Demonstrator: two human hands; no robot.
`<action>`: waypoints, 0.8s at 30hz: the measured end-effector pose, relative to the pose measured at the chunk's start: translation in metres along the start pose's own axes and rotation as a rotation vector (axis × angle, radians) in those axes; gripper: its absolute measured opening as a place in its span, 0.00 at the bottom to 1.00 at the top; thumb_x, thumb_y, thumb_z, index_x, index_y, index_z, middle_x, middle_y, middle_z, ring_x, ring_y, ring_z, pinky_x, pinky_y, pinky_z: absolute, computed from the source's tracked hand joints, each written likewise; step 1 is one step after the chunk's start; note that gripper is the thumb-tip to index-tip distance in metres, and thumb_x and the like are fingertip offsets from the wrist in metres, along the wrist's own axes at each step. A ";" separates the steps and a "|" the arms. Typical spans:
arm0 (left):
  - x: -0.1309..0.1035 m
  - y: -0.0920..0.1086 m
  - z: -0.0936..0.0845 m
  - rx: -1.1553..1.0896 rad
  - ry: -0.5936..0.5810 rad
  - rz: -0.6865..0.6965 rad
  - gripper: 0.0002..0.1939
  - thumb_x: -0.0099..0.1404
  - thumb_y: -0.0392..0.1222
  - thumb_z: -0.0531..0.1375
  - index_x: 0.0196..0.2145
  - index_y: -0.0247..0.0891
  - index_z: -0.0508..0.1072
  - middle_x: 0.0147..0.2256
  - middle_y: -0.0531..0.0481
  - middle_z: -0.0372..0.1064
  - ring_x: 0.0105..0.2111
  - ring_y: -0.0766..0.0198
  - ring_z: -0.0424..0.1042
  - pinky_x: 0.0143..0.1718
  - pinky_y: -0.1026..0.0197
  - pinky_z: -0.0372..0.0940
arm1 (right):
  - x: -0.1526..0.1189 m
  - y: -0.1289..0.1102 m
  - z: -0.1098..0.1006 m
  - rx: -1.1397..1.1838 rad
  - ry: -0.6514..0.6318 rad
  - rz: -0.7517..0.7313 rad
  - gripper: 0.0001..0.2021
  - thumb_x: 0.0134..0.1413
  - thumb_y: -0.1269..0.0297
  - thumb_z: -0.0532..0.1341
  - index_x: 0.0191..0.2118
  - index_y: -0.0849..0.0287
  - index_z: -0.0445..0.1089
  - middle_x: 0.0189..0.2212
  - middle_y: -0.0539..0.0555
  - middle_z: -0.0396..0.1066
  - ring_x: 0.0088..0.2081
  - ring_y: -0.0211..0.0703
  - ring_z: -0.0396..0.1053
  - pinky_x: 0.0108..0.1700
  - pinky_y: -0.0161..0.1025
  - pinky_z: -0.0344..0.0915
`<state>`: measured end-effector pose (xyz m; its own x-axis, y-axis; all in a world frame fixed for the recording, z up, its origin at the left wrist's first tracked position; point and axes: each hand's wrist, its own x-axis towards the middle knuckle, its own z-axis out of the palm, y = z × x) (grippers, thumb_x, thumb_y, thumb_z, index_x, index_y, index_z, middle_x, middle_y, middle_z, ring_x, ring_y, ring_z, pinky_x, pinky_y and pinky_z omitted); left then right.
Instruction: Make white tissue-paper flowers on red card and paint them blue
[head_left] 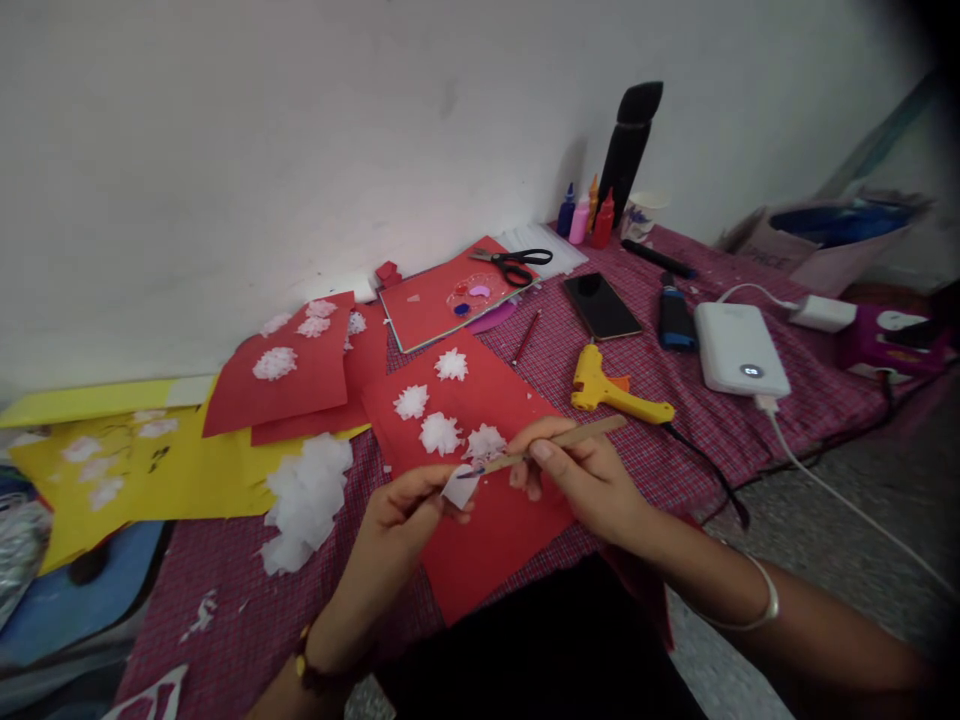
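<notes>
My left hand (397,520) pinches a small piece of white paper (459,491) between thumb and fingers. In my right hand (585,475) is a flat wooden craft stick (596,430), held at a slant, its dark blue-stained tip against the white paper. Both hands hover over a red paper sheet (480,550) on the checked cloth. Several fluffy white paper flowers (440,434) lie on the sheet's upper part; one is partly behind the stick and my right fingers. Left of my left hand lies a pile of white tissue paper (307,500).
A yellow glue gun (615,395), phone (602,306), power bank (742,348) and its cable lie right. Scissors (514,265) and paint blobs (463,310) are on a red sheet behind. Paint bottles (578,220) stand by the wall. Decorated red (315,385) and yellow sheets (202,480) lie left.
</notes>
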<state>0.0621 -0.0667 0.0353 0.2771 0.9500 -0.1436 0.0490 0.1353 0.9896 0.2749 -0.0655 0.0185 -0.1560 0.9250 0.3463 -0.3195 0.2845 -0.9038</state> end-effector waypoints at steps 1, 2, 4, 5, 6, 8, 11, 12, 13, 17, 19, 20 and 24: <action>0.000 0.000 -0.001 0.020 0.015 0.024 0.07 0.60 0.37 0.63 0.35 0.44 0.80 0.27 0.55 0.76 0.28 0.72 0.72 0.34 0.71 0.66 | 0.000 0.000 0.001 0.032 0.009 0.020 0.09 0.65 0.64 0.55 0.41 0.57 0.73 0.26 0.49 0.72 0.23 0.31 0.67 0.26 0.29 0.65; 0.000 -0.001 -0.001 0.026 0.029 0.049 0.06 0.60 0.38 0.63 0.35 0.44 0.80 0.27 0.55 0.76 0.28 0.72 0.72 0.34 0.71 0.66 | 0.001 0.001 0.002 0.068 0.016 0.043 0.09 0.65 0.63 0.56 0.41 0.58 0.73 0.25 0.49 0.72 0.23 0.31 0.67 0.26 0.29 0.65; 0.002 -0.003 -0.001 -0.004 0.055 0.093 0.04 0.60 0.39 0.64 0.34 0.44 0.80 0.27 0.55 0.75 0.27 0.73 0.71 0.33 0.72 0.66 | 0.002 0.002 0.004 0.150 0.028 0.087 0.08 0.64 0.62 0.57 0.40 0.58 0.73 0.24 0.48 0.72 0.22 0.31 0.68 0.25 0.29 0.65; 0.003 -0.004 -0.001 -0.038 0.071 0.108 0.04 0.60 0.39 0.65 0.35 0.44 0.80 0.26 0.55 0.75 0.27 0.73 0.71 0.33 0.71 0.66 | 0.003 0.003 0.005 0.192 0.032 0.105 0.08 0.63 0.62 0.58 0.39 0.58 0.72 0.25 0.48 0.72 0.22 0.30 0.68 0.25 0.29 0.65; 0.005 -0.004 -0.001 -0.074 0.087 0.118 0.05 0.60 0.39 0.65 0.35 0.45 0.80 0.26 0.55 0.75 0.26 0.72 0.71 0.32 0.71 0.66 | 0.003 0.004 0.006 0.232 0.036 0.120 0.07 0.62 0.61 0.59 0.39 0.59 0.72 0.25 0.48 0.72 0.21 0.30 0.68 0.25 0.29 0.65; 0.008 -0.002 0.002 -0.131 0.108 0.126 0.05 0.59 0.38 0.66 0.35 0.44 0.80 0.25 0.55 0.75 0.25 0.72 0.71 0.30 0.71 0.67 | 0.004 0.005 0.008 0.282 0.052 0.135 0.07 0.60 0.61 0.61 0.39 0.59 0.71 0.26 0.48 0.74 0.21 0.30 0.69 0.25 0.29 0.67; 0.009 0.008 0.009 -0.113 0.109 0.154 0.06 0.59 0.37 0.65 0.34 0.46 0.80 0.26 0.55 0.74 0.25 0.72 0.71 0.29 0.71 0.66 | 0.007 0.002 0.010 0.250 0.100 0.115 0.07 0.58 0.61 0.63 0.37 0.60 0.72 0.25 0.49 0.75 0.20 0.31 0.70 0.24 0.29 0.67; 0.009 0.012 0.012 -0.063 0.112 0.181 0.07 0.60 0.36 0.64 0.34 0.46 0.80 0.26 0.56 0.74 0.26 0.72 0.71 0.29 0.71 0.66 | 0.008 0.000 0.011 0.217 0.121 0.104 0.08 0.58 0.60 0.63 0.35 0.60 0.72 0.25 0.49 0.75 0.20 0.31 0.70 0.23 0.29 0.67; 0.009 0.015 0.015 0.012 0.116 0.226 0.08 0.60 0.35 0.64 0.34 0.47 0.80 0.26 0.56 0.73 0.26 0.72 0.70 0.29 0.71 0.66 | 0.010 -0.001 0.011 0.184 0.142 0.092 0.09 0.58 0.60 0.63 0.32 0.61 0.72 0.23 0.49 0.74 0.19 0.31 0.70 0.22 0.29 0.66; 0.010 0.027 0.024 0.407 0.166 0.509 0.13 0.60 0.30 0.63 0.37 0.48 0.79 0.27 0.57 0.72 0.28 0.71 0.70 0.33 0.68 0.65 | 0.018 -0.011 0.011 0.152 0.167 0.056 0.12 0.59 0.58 0.61 0.28 0.60 0.71 0.19 0.46 0.69 0.17 0.29 0.65 0.20 0.27 0.62; 0.012 0.032 0.027 0.433 0.187 0.537 0.12 0.60 0.31 0.62 0.37 0.47 0.79 0.27 0.57 0.72 0.27 0.71 0.69 0.32 0.68 0.65 | 0.021 -0.017 0.008 0.180 0.119 0.041 0.10 0.59 0.59 0.61 0.33 0.60 0.72 0.21 0.46 0.69 0.18 0.28 0.65 0.21 0.27 0.62; 0.014 0.033 0.027 0.384 0.186 0.494 0.11 0.61 0.32 0.62 0.37 0.47 0.78 0.26 0.57 0.72 0.26 0.72 0.69 0.30 0.68 0.64 | 0.022 -0.019 0.006 0.189 0.085 0.032 0.09 0.59 0.59 0.62 0.35 0.59 0.72 0.22 0.46 0.70 0.19 0.29 0.65 0.22 0.27 0.63; 0.023 0.031 0.023 0.213 0.036 0.227 0.06 0.63 0.38 0.61 0.37 0.43 0.78 0.25 0.56 0.72 0.22 0.72 0.69 0.26 0.69 0.64 | 0.024 -0.017 -0.011 0.152 0.016 0.046 0.09 0.58 0.59 0.61 0.34 0.60 0.71 0.23 0.46 0.70 0.20 0.30 0.65 0.23 0.29 0.63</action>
<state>0.0921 -0.0467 0.0627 0.2702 0.9591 0.0849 0.1904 -0.1397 0.9717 0.2869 -0.0450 0.0397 -0.1596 0.9404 0.3004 -0.4507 0.2014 -0.8697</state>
